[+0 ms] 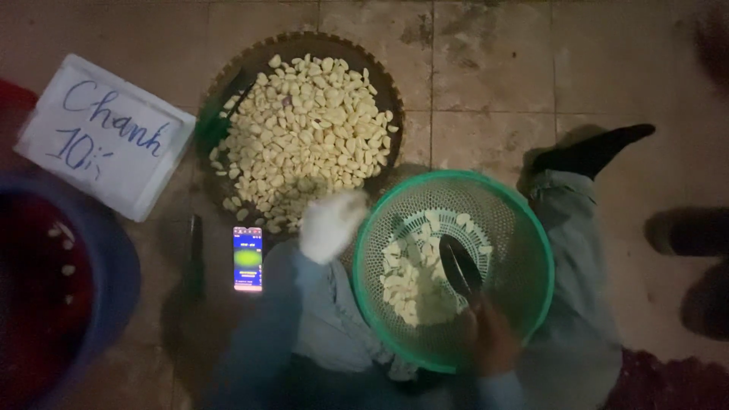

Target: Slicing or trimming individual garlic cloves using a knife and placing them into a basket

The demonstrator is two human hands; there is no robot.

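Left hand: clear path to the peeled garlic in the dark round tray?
Probably yes. The left hand, in a white glove, is at the near edge of the dark round tray, right beside the peeled garlic, with nothing between them.

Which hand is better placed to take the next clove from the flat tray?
Left, probably. The left hand, pale and blurred, sits at the near edge of the tray beside the cloves. The right hand is busy holding a dark knife over the green basket.
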